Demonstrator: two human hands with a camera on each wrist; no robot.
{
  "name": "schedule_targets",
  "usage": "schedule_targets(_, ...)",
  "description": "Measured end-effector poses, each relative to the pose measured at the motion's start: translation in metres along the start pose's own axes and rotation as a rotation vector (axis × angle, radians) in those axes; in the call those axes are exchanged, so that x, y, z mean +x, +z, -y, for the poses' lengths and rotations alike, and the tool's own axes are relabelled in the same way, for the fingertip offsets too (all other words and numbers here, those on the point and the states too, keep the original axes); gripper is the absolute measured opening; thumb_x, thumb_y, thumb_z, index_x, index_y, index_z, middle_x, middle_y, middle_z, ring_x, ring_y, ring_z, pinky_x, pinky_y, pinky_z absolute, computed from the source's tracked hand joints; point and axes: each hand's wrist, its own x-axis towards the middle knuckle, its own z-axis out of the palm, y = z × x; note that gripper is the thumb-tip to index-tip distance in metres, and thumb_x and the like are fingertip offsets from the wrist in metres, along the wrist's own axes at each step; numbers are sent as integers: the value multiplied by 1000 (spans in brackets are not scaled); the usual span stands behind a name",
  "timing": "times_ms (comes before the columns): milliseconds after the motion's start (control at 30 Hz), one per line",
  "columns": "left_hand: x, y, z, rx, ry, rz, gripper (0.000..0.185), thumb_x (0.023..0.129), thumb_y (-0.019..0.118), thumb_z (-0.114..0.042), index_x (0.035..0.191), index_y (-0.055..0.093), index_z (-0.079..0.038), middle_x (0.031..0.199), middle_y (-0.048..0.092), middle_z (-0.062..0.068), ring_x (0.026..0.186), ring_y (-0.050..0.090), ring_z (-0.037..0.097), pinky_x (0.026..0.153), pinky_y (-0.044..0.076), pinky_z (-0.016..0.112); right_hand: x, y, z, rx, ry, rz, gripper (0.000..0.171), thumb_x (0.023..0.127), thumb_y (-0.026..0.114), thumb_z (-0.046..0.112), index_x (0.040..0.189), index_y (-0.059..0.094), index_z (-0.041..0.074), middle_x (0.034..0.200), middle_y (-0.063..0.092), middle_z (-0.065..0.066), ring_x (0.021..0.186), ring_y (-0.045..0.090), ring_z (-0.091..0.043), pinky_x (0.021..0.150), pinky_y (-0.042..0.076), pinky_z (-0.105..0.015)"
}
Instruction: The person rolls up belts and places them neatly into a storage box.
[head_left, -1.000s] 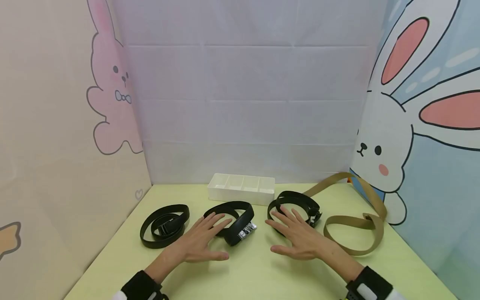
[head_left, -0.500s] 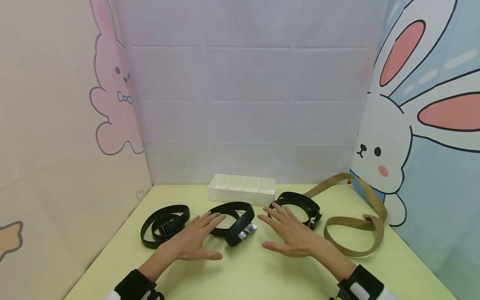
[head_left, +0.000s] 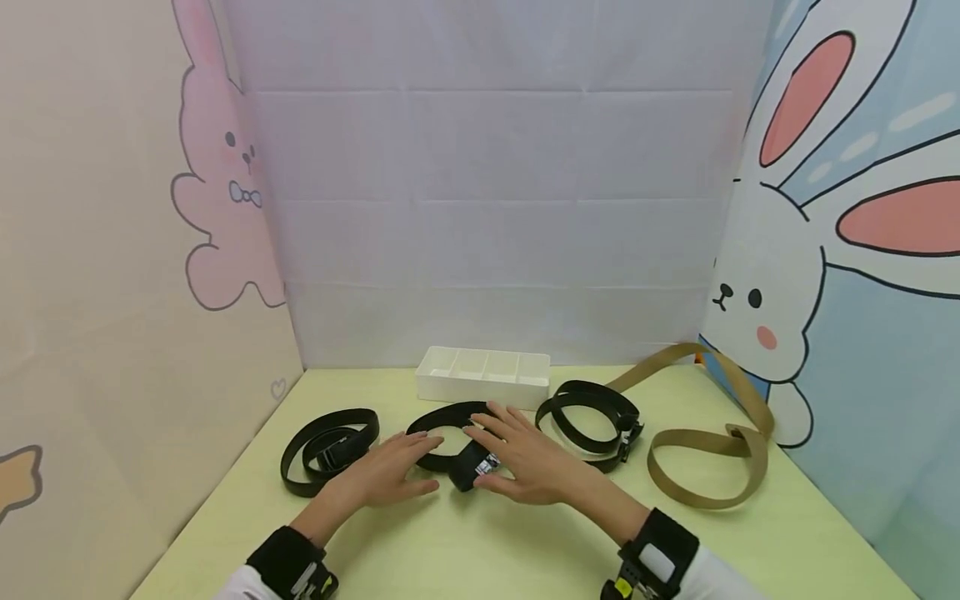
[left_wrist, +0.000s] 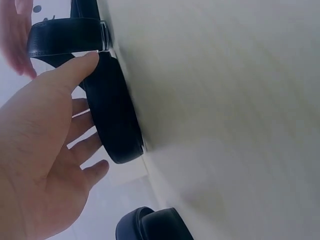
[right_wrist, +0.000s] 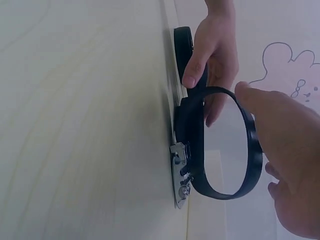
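Note:
A coiled black belt (head_left: 447, 414) with a silver buckle (right_wrist: 181, 172) stands on edge in the middle of the table. My left hand (head_left: 381, 473) is at its left side, fingers extended and thumb apart. In the left wrist view that hand's thumb and fingers overlap the black band. From the right, my right hand (head_left: 528, 462) reaches over the same belt, its spread fingers covering part of the coil in the head view. The right wrist view has the right thumb (right_wrist: 250, 97) right at the loop's upper edge. Neither hand's fingers are curled round the belt.
Left of the hands lies another coiled black belt (head_left: 345, 452). A third black coil (head_left: 600, 396) with a clip buckle is to the right, beside a tan webbing strap (head_left: 738, 400). A white compartment tray (head_left: 480, 391) stands at the back against the white backdrop (head_left: 487, 250).
My right hand has moved left, from in front of the right-hand black coil to over the middle belt. The left hand has shifted only slightly. The belts have stayed in place.

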Motion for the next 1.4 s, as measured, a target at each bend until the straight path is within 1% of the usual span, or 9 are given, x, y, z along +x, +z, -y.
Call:
schedule_targets(100, 6, 4, 2, 46, 64, -32, 54, 110, 76, -34, 153, 67, -2, 146, 76, 15, 135, 73, 35, 114, 59, 55, 6, 7, 3, -94, -62, -46, 62, 114, 66, 46, 162, 57, 8, 161, 62, -14, 162, 49, -41, 134, 39, -63)
schedule_targets(200, 10, 6, 2, 76, 127, -69, 34, 109, 76, -21, 139, 75, -3, 133, 81, 10, 120, 79, 26, 104, 63, 46, 8, 13, 3, -168, -118, -110, 51, 111, 72, 44, 148, 69, 9, 137, 72, -6, 136, 66, -28, 126, 50, -51)
schedule_targets(267, 11, 8, 1, 87, 135, -85, 24, 108, 76, -14, 131, 79, -6, 127, 83, 7, 114, 80, 23, 100, 65, 43, 7, 15, 2, -184, -143, -144, 43, 108, 78, 42, 137, 74, 11, 124, 73, -2, 118, 67, -21, 116, 55, -42)
schedule_targets(367, 9, 8, -1, 111, 110, -93, 19, 107, 75, -8, 125, 81, -10, 122, 85, 4, 110, 81, 23, 94, 66, 41, 2, 14, 3, -118, -142, -134, 33, 103, 85, 35, 127, 77, 12, 113, 72, 1, 101, 65, -14, 100, 57, -35)
schedule_targets(467, 6, 6, -5, 128, 91, -86, 20, 107, 74, -5, 123, 84, -12, 121, 86, 3, 109, 83, 24, 92, 67, 41, -7, 11, 4, -30, -117, -82, 26, 101, 88, 25, 121, 78, 12, 111, 73, 0, 100, 67, -13, 96, 58, -33)
schedule_targets(633, -1, 2, -13, 133, 135, -85, 20, 104, 76, -2, 117, 86, -13, 114, 88, 0, 104, 84, 20, 89, 67, 37, -27, 6, 2, 36, -83, -10, 18, 98, 89, 14, 113, 80, 13, 108, 74, 3, 100, 67, -10, 97, 59, -32)
schedule_targets(867, -14, -6, -30, 52, 166, -39, 19, 102, 79, -1, 113, 87, -13, 110, 88, -2, 98, 83, 12, 83, 65, 29, -56, 7, -20, -21, -91, 10, 17, 90, 93, 8, 101, 82, 13, 100, 75, 3, 95, 66, -11, 87, 58, -25)
schedule_targets(1133, -21, -12, -54, -51, 187, 59, 21, 106, 74, -1, 116, 88, -13, 112, 88, -4, 104, 82, 6, 89, 66, 26, -61, 10, -42, -84, -31, -4, 19, 88, 94, 2, 100, 83, 12, 100, 76, 0, 96, 71, -16, 84, 62, -28)
schedule_targets(1400, -17, -17, -55, -52, 192, 69, 20, 103, 76, 0, 107, 90, -14, 106, 88, -5, 97, 81, 3, 83, 64, 21, -61, 15, -46, -79, -26, 8, 17, 90, 93, 4, 101, 83, 13, 100, 76, 1, 96, 71, -15, 82, 62, -28)
